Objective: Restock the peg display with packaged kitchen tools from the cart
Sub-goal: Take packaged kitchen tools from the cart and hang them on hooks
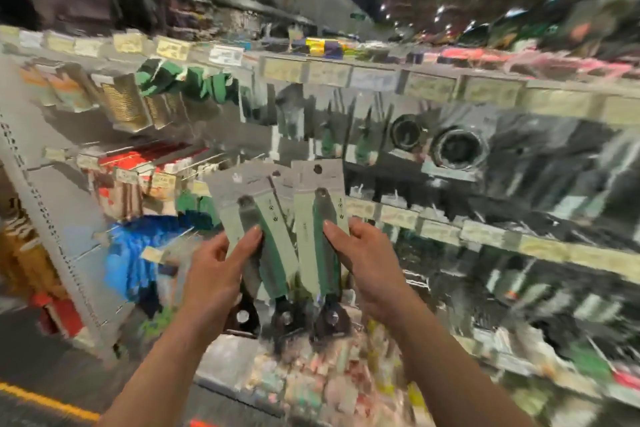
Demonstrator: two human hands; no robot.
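Aloft, packs (306, 218): left hand (218, 270); right hand (367, 267)

Two bare hands, left hand (221, 267) and right hand (369, 263), joined to a left forearm (162, 357) and right forearm (450, 364) uncovered all the way to the lower edge. Slim wrists (194, 310), long fingers (247, 246). Nails (258, 229) short, rounded, plain in finish, though blurred. Knuckles (377, 237) faintly marked across each back. Outlines softened by motion blur; finer detail unreadable.
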